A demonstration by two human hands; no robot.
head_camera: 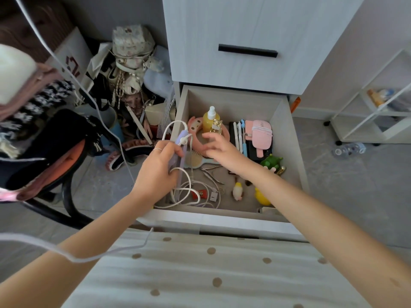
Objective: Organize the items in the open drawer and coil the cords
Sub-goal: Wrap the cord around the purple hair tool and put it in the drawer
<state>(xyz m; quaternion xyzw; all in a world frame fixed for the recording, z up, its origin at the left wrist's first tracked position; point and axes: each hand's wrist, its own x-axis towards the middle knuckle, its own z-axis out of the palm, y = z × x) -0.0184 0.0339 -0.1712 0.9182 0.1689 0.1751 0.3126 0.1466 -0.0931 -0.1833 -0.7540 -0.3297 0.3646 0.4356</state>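
Note:
The open drawer (287, 138) holds several small items. My left hand (155, 172) grips a purple cord with its plug (182, 138) and a white cord (171, 127) that loops above it, at the drawer's left wall. More white cord (191, 196) lies tangled in the drawer's front left corner. My right hand (219, 144) reaches over the drawer's middle with fingers loosely spread, just in front of a yellow spray bottle (211, 120) and a pink plush toy (195, 138). It holds nothing that I can see.
In the drawer lie pens (239, 134), a pink fan (262, 135), a green toy (271, 162), nail clippers (213, 176), and yellow toys (262, 196). Bags (131, 63) pile up left of the cabinet. A chair (55, 156) with clothes stands at left. A white shelf (378, 112) is at right.

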